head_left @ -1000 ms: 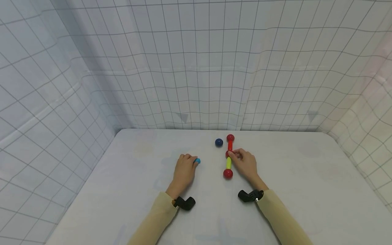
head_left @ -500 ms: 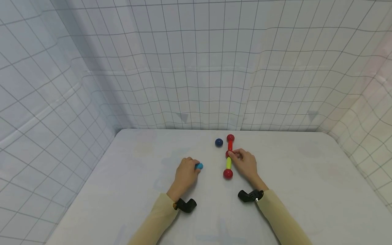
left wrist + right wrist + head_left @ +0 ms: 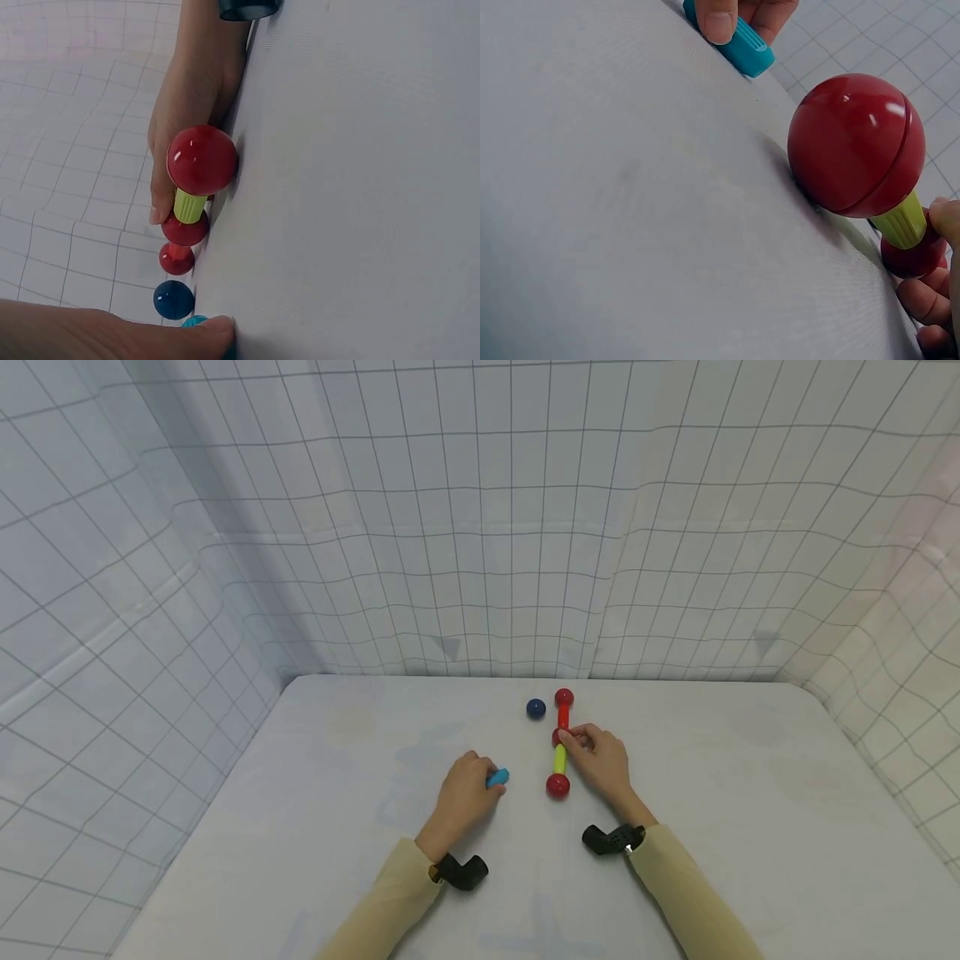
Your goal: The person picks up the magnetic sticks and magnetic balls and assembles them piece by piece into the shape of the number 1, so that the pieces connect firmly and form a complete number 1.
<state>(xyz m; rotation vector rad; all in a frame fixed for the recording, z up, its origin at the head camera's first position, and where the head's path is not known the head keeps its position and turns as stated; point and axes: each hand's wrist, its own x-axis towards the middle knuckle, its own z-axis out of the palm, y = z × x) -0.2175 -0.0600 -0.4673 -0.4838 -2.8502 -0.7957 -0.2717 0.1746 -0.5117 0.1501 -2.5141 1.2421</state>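
Note:
Between the thumb and fingers of my left hand (image 3: 467, 793) is a short blue ribbed rod (image 3: 748, 51), its tip sticking out toward the right. My right hand (image 3: 602, 767) pinches the middle red ball (image 3: 184, 229) of a straight chain lying on the table. From that ball a yellow-green rod (image 3: 560, 759) leads to a near red ball (image 3: 856, 145), and a red rod (image 3: 563, 716) leads to a far red ball (image 3: 564, 697). The blue rod is apart from the chain, to its left.
A dark blue ball (image 3: 536, 708) sits alone just left of the chain's far end. The white table (image 3: 720, 793) ends at a hanging white grid-patterned cloth (image 3: 480, 568) behind and at both sides.
My left hand has moved right and slightly nearer with the blue rod, and more of the rod shows. The right hand and the chain have stayed in place.

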